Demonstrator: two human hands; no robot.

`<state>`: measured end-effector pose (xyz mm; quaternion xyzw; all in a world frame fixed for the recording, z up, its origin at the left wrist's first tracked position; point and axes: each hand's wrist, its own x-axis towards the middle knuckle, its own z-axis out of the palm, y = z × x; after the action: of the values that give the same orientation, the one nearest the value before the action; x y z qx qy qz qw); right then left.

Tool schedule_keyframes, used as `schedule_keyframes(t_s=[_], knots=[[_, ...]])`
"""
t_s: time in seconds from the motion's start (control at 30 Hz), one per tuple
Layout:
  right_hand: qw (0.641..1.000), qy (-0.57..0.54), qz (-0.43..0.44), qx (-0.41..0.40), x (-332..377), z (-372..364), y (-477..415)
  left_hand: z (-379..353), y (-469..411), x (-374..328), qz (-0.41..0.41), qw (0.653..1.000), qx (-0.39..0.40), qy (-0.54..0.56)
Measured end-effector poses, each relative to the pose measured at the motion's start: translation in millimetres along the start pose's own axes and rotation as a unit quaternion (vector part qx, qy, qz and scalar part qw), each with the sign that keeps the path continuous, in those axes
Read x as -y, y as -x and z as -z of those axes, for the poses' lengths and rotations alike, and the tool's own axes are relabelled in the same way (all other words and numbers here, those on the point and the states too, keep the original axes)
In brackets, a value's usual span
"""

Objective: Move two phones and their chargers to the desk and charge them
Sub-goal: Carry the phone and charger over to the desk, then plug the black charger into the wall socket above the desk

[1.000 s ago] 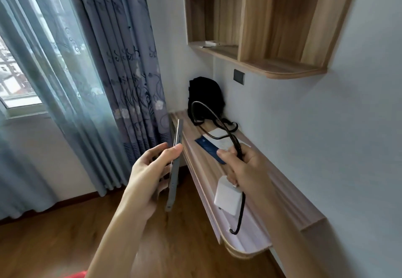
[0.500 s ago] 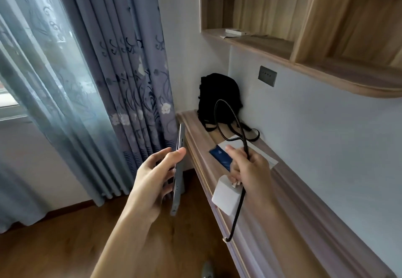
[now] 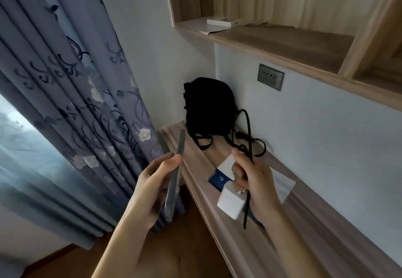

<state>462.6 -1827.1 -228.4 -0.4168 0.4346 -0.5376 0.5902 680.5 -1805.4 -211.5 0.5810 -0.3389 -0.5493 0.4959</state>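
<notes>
**Socket sits above and beyond the right hand**

Head view: my right hand point(image 3: 254, 182) is curled round a white charger block point(image 3: 230, 202) and a black cable point(image 3: 250, 138). The cable loops up above the fist and its free end hangs just below it. Where the cable meets the block is hidden by my fingers, so I can't say whether the two are joined. My left hand point(image 3: 152, 188) grips a phone point(image 3: 175, 177), thumb over the near edge. The phone stands edge-on to me, its long axis running away from the palm toward the black bag point(image 3: 208, 103). Both hands hover: the right over the desk point(image 3: 214, 153), the left just off its front edge. Nothing is set down yet.

The wall socket point(image 3: 270, 77) lies up and ahead of the right fist, well apart from the left hand, so I judge the right hand should take the plug-in. The block hangs low in that grip and would need turning to face the wall. A blue card point(image 3: 218, 178) lies beneath the right hand. I see no second phone or charger from here.
</notes>
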Motion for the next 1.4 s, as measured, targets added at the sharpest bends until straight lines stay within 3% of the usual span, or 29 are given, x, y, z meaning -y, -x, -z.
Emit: schedule_keyframes(t_s=[0.3, 0.53, 0.67, 0.9, 1.2, 1.4], knots=[[0.998, -0.033, -0.001, -0.055, -23.7, 6.2, -64.5, -20.2, -114.3, 4.7, 0.010, 0.997, 0.068, -0.027], [0.981, 0.031, -0.043, -0.186, -56.6, -2.4, -112.1, -54.3, -214.9, 35.2, -0.006, 0.976, 0.163, -0.142], [0.960, 0.046, -0.051, -0.271, -77.0, -8.5, -128.7, -79.4, -255.5, 55.7, -0.022, 0.946, 0.255, -0.202], [0.918, 0.067, -0.051, -0.388, -106.1, 17.7, -124.4, -122.9, -274.6, 109.1, -0.025, 0.908, 0.329, -0.258], [0.885, 0.046, -0.150, -0.438, -174.2, 47.0, -109.3, -120.5, -290.9, 182.4, -0.088, 0.833, 0.322, -0.442], [0.877, 0.056, -0.165, -0.448, -198.0, 49.6, -98.5, -128.0, -289.2, 213.0, -0.151, 0.744, 0.315, -0.570]])
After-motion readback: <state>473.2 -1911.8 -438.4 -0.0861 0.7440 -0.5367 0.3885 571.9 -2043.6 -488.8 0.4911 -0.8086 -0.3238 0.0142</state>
